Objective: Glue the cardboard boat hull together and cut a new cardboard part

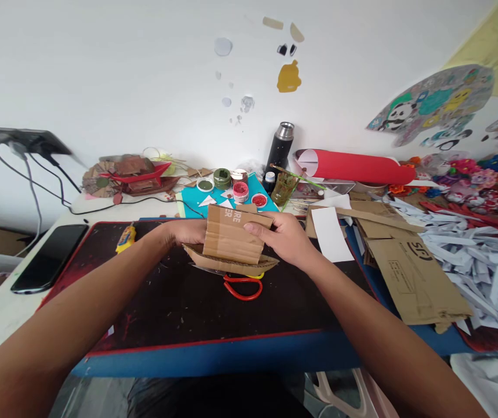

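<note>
Where the scissors point(242, 286) lie on the worktop point(179, 307), their blades hide under the card point(231, 238). Both hands pinch it above the mat: left hand point(186, 232) mostly hidden behind it, right hand point(286, 237) gripping its edge. Its upright panel faces the camera, long axis left-right, printed letters cut off.

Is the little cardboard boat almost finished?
Partly. The curved cardboard base looks cut and shaped already. Both hands, left hand and right hand, hold an upright cardboard piece on it. The cardboard is bare, and the paint pots sit behind, so joining and colouring likely remain.
</note>
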A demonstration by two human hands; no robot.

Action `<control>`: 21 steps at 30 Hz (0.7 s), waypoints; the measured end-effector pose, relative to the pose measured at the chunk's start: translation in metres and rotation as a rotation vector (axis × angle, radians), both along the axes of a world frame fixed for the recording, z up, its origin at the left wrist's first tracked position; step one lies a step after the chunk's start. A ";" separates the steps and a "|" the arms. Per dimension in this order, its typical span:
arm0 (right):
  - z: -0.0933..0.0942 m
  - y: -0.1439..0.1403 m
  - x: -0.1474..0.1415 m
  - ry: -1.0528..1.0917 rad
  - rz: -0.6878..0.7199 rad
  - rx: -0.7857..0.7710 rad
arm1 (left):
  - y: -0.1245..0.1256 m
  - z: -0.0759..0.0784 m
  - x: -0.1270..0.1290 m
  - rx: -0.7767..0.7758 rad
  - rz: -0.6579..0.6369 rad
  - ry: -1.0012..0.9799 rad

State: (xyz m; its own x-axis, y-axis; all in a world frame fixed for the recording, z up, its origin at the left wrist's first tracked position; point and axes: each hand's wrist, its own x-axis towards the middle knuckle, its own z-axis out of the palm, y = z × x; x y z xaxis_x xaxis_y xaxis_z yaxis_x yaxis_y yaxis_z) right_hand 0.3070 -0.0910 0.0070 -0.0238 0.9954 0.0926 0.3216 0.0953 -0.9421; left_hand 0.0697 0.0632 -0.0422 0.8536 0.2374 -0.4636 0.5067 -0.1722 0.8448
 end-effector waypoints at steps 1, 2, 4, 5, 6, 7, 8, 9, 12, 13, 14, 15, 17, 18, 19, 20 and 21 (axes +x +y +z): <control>0.000 0.000 0.000 -0.004 0.001 0.002 | 0.000 0.001 0.000 0.021 -0.007 -0.004; -0.001 -0.001 0.000 -0.012 0.002 0.003 | -0.001 0.003 0.000 0.046 -0.015 -0.009; -0.002 -0.002 0.001 -0.040 0.007 0.013 | -0.002 0.007 0.001 0.092 -0.024 -0.012; -0.002 -0.003 0.001 -0.051 0.007 0.024 | -0.002 0.009 0.001 0.110 -0.025 -0.007; -0.002 -0.004 0.001 -0.060 0.007 0.038 | -0.002 0.012 0.001 0.127 -0.026 0.001; -0.003 -0.005 0.001 -0.066 0.005 0.051 | -0.002 0.013 0.000 0.143 -0.027 0.010; -0.003 -0.005 0.000 -0.067 0.003 0.061 | -0.003 0.015 0.000 0.155 -0.029 0.016; -0.002 -0.006 0.000 -0.067 0.004 0.062 | -0.002 0.016 0.000 0.164 -0.029 0.019; 0.000 -0.007 -0.001 -0.066 0.008 0.043 | -0.001 0.016 -0.001 0.169 -0.035 0.004; 0.000 -0.007 -0.001 -0.064 0.008 0.036 | -0.001 0.015 -0.002 0.169 -0.038 -0.006; 0.001 -0.007 -0.002 -0.062 0.007 0.032 | -0.001 0.014 -0.002 0.171 -0.042 -0.014; 0.002 -0.008 -0.002 -0.062 0.006 0.029 | 0.000 0.014 -0.002 0.173 -0.048 -0.021; 0.003 -0.008 -0.002 -0.068 0.003 0.025 | 0.000 0.012 -0.002 0.178 -0.057 -0.029; 0.003 -0.008 -0.003 -0.071 0.002 0.025 | -0.001 0.012 -0.002 0.175 -0.060 -0.030; 0.003 -0.008 -0.003 -0.071 0.003 0.027 | -0.002 0.012 -0.002 0.172 -0.062 -0.029; 0.003 -0.009 -0.003 -0.069 0.004 0.028 | -0.002 0.012 -0.003 0.180 -0.057 -0.028; 0.003 -0.009 -0.003 -0.064 0.004 0.029 | -0.003 0.012 -0.003 0.221 -0.043 -0.026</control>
